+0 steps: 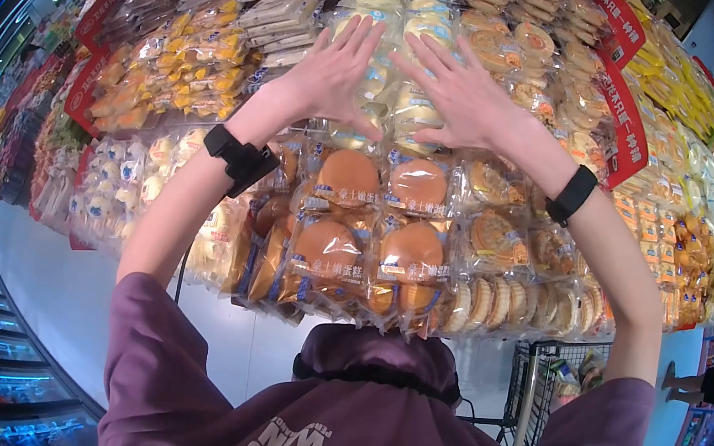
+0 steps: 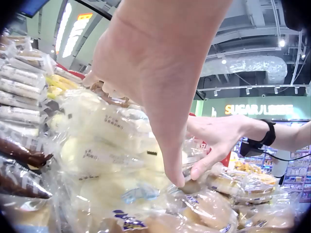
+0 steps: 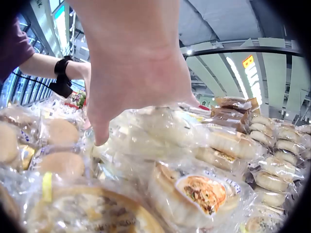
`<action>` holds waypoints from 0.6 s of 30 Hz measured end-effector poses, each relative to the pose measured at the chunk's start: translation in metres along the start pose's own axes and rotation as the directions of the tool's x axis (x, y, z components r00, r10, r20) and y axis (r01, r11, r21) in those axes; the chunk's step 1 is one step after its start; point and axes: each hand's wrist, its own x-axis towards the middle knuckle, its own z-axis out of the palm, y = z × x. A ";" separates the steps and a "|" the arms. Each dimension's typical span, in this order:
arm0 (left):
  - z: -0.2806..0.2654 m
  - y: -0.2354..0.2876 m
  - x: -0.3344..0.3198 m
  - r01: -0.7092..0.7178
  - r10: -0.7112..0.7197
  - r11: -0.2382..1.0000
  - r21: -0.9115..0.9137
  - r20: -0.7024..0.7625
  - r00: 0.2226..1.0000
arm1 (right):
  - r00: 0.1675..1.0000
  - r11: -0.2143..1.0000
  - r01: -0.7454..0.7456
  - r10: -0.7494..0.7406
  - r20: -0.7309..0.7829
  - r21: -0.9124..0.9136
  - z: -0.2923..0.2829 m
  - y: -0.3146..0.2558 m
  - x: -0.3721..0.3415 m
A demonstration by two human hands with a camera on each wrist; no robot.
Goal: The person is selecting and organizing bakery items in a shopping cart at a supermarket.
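Note:
My left hand [image 1: 334, 77] lies with its fingers spread over a double row of pale, plastic-wrapped buns [image 1: 427, 14]. Mirroring it from the other side, my right hand [image 1: 466, 101] also has straight, spread fingers over the same buns. Both thumbs point inward toward each other, and in the left wrist view the thumb tips come close together just above the wrappers. In that view the pale buns [image 2: 92, 155] are stacked under my left palm. The right wrist view shows pale buns [image 3: 155, 128] below my right palm. Neither hand grips a package.
Wrapped round brown cakes [image 1: 419, 184] sit nearer my body. Yellow-wrapped packs [image 1: 203, 48] lie to the left, and filled round pastries [image 1: 495, 235] to the right. Red sign strips [image 1: 623, 124] divide the display. A wire cart [image 1: 528, 387] stands beside me at the right.

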 end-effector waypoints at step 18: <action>-0.092 0.203 -0.144 0.007 0.039 0.623 -0.782 0.041 0.998 | 0.720 0.608 -0.538 0.691 -0.056 0.585 -0.119 -0.100 -0.254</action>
